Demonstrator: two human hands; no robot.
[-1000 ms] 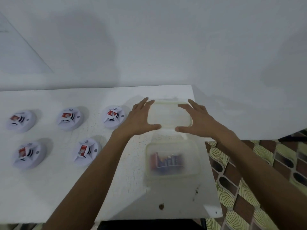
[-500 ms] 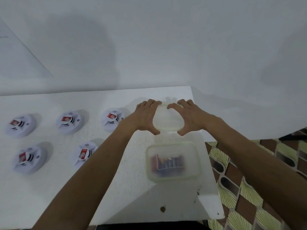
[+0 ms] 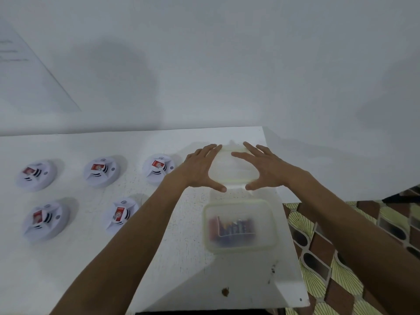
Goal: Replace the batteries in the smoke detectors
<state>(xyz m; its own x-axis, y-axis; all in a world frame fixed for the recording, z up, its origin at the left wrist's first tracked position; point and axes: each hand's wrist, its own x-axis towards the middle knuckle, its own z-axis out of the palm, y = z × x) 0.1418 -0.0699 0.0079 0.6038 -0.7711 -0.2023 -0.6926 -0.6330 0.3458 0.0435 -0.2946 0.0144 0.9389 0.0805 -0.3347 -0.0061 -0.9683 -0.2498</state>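
A clear plastic box (image 3: 241, 248) sits on the white table (image 3: 181, 258). Blurry red and blue batteries (image 3: 234, 227) lie inside it. Just behind the box is a flat clear plastic lid (image 3: 229, 170). The left hand (image 3: 200, 169) and the right hand (image 3: 266, 170) touch the lid's two sides with straight, spread fingers, not curled round it. Left of the box sit five round white smoke detectors (image 3: 156, 168), each with a red block in the middle.
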